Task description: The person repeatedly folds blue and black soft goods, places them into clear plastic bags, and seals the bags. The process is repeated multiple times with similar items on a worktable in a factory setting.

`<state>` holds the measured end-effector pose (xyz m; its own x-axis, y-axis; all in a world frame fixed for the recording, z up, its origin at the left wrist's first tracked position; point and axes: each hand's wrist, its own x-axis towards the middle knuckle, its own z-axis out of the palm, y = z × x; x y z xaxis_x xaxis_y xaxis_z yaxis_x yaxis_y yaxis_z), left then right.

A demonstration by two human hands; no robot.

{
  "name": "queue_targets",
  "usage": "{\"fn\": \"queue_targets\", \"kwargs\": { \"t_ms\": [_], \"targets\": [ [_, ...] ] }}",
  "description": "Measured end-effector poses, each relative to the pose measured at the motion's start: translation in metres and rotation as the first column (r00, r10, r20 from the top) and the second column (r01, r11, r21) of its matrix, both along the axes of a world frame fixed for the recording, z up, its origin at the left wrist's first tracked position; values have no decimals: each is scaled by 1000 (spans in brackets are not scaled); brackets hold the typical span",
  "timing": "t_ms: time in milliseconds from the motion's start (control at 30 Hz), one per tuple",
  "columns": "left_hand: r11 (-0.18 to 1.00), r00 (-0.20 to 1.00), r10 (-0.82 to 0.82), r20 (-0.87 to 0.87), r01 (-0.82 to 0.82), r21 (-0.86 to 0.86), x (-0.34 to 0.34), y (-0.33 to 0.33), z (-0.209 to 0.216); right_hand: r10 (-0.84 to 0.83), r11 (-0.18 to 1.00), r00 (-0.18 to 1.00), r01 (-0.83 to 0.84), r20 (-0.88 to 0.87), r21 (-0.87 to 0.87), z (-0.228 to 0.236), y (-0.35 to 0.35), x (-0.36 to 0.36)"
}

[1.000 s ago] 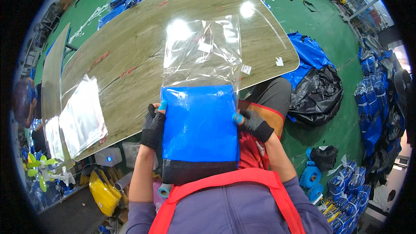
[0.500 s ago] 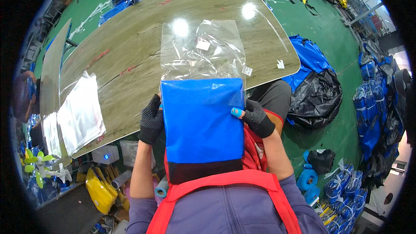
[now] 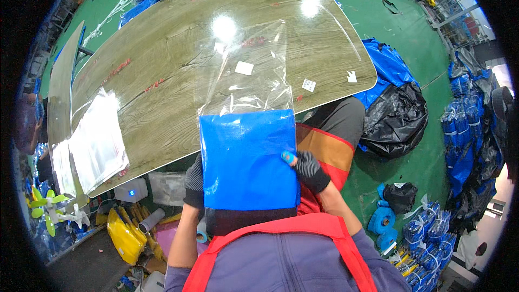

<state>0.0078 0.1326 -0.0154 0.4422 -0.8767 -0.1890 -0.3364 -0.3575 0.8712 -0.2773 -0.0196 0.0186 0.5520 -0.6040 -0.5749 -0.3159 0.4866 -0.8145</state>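
With both gloved hands, left hand (image 3: 193,181) and right hand (image 3: 309,170), gripping the blue cloth (image 3: 246,159), they'd best feed it squarely into the clear bag (image 3: 246,70) above.

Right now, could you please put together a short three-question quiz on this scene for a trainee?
1. True or false: the folded blue item is partly inside the clear plastic bag.
2. Which hand shows a blue fingertip on the blue item? A) left hand B) right hand
3. What lies at the left end of the wooden table?

Key: 1 true. 2 B. 3 a stack of clear bags.
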Motion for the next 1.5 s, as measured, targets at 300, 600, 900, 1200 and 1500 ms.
{"fn": "queue_targets", "kwargs": {
  "t_ms": [300, 600, 900, 1200, 1500],
  "targets": [
    [1000, 882, 6, -471, -18, -22, 13, -44, 31, -43, 981, 994, 62, 101, -185, 0, -32, 12],
    [971, 764, -217, -607, 231, -57, -21, 39, 62, -21, 993, 978, 44, 210, -106, 44, 77, -15],
    [987, 745, 131, -655, -39, 153, -42, 29, 17, -128, 991, 989, 131, 78, -31, 13, 58, -21],
    [990, 860, -142, -491, 133, -53, -22, -22, 39, 80, 996, 981, -84, 176, 13, 20, -1, -25],
    [879, 674, -168, -720, 433, 201, -28, 53, 58, 94, 966, 991, -114, 95, 231, -6, 70, -57]
  ]
}}
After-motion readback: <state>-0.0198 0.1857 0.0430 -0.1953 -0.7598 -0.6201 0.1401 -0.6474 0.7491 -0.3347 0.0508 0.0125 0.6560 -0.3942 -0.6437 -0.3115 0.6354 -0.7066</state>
